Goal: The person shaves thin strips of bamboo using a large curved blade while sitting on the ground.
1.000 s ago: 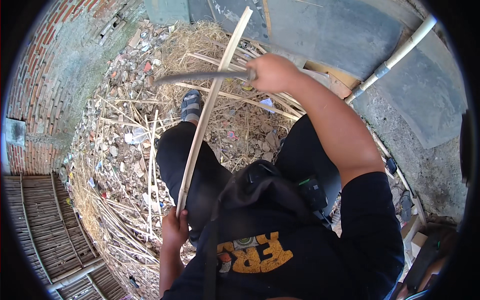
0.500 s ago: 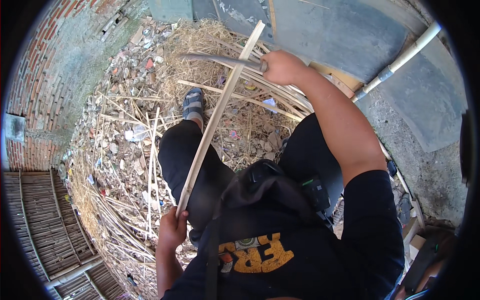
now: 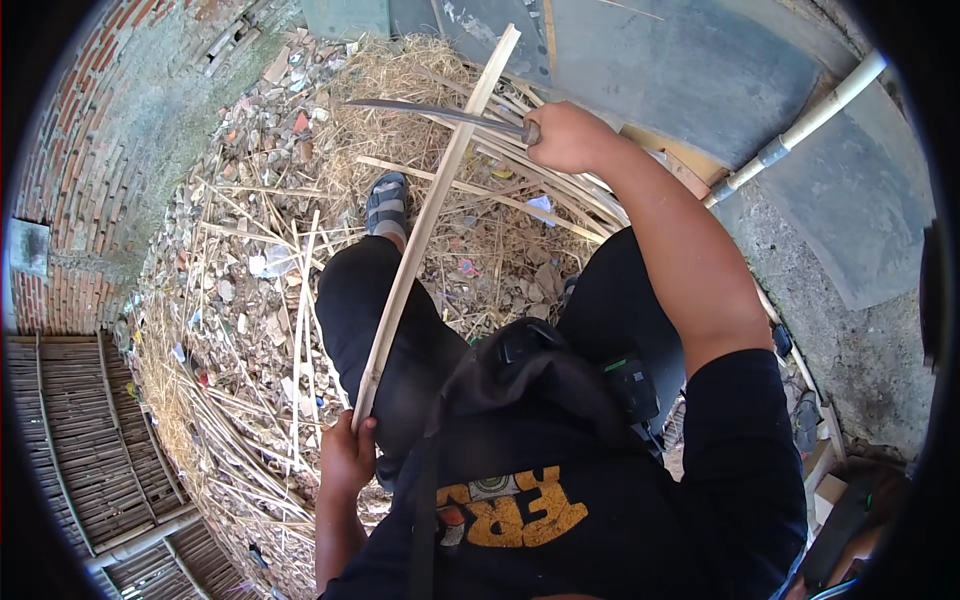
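the left hand (image 3: pixel 347 455) is closed around the lower end of a long pale bamboo strip (image 3: pixel 432 215), gripping it just beside the left thigh. the strip runs up and away across the left leg, its far end reaching the grey slab (image 3: pixel 640 70) at the top. the right hand (image 3: pixel 567 135) is wrapped tight around the handle of a long knife (image 3: pixel 435 112), arm stretched forward. the blade points left and crosses the strip near its upper end; whether it touches the strip cannot be told. a sandal (image 3: pixel 387 203) on the left foot rests on ground littered with bamboo scraps (image 3: pixel 280 330), straw and rubble. a brick wall (image 3: pixel 70 170) curves along the left, a woven bamboo panel (image 3: pixel 70 440) lies lower left, and a white pipe (image 3: pixel 800 125) slants at upper right.
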A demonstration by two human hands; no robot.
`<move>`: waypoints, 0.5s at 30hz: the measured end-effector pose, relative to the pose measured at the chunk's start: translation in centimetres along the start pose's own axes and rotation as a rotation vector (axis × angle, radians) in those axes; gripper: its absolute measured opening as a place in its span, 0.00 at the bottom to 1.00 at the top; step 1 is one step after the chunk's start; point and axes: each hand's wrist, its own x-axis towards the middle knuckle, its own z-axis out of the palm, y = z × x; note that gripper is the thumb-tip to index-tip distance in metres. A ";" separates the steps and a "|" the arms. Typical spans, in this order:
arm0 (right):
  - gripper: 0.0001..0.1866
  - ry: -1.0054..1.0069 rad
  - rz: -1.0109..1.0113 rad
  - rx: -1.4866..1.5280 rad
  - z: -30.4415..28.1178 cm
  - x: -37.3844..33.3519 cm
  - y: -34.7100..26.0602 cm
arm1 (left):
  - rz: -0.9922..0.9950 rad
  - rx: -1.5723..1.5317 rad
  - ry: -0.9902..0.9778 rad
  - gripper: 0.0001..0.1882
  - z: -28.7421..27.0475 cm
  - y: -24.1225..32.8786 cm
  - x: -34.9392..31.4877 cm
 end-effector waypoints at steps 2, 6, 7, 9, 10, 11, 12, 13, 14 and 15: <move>0.11 -0.044 -0.040 -0.032 -0.4 -1.0 -1.4 | -0.015 0.002 -0.020 0.15 -0.1 0.0 -0.2; 0.11 -0.141 -0.190 -0.245 0.9 -2.7 -4.9 | -0.012 0.020 -0.028 0.15 -0.1 -0.4 -0.2; 0.11 -0.138 -0.188 -0.243 0.9 -2.5 -4.6 | 0.017 0.045 -0.019 0.14 -0.1 -0.3 -0.2; 0.13 -0.178 -0.159 -0.252 0.5 -1.2 -3.5 | 0.021 0.118 0.027 0.13 0.8 -1.0 0.1; 0.17 -0.079 -0.091 -0.066 1.2 0.7 0.6 | 0.036 0.186 0.055 0.13 1.4 -1.1 0.1; 0.17 -0.089 -0.091 -0.063 0.8 1.1 1.9 | 0.028 0.185 0.048 0.13 1.4 -1.2 -0.5; 0.16 -0.037 0.015 -0.061 -0.4 1.3 2.5 | 0.037 0.176 0.062 0.12 1.2 -1.1 -0.6; 0.16 0.016 0.121 -0.057 -1.2 1.6 2.8 | 0.048 0.168 0.076 0.12 1.0 -1.0 -0.5; 0.16 0.025 0.120 -0.059 -1.3 1.5 2.9 | 0.076 0.151 0.085 0.13 0.7 -0.7 -0.2; 0.16 0.075 0.075 -0.031 -0.5 1.0 2.6 | 0.071 0.155 0.082 0.13 0.6 -0.8 -0.3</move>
